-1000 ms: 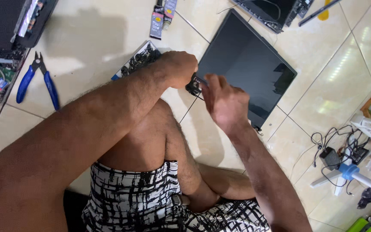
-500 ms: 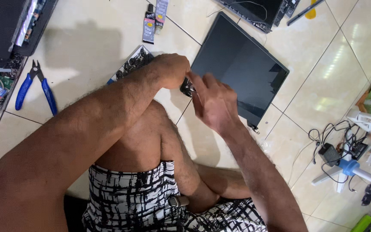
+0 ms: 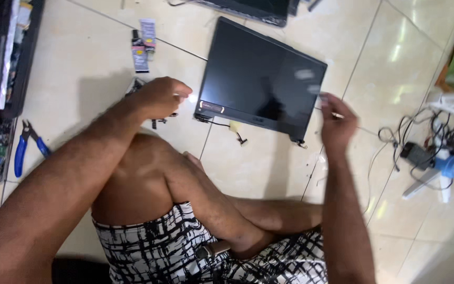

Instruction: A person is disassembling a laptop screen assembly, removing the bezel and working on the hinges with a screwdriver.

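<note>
Laptop screen panel lies flat on the tiled floor, long axis running ten to four o'clock. Left hand curled at its nine o'clock; right hand pinches something small, blurred, at four o'clock.

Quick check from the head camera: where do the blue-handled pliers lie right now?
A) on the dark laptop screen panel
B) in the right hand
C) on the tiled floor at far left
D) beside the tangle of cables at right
C: the blue-handled pliers lie on the tiled floor at far left, well apart from the dark laptop screen panel and from both hands.
</note>
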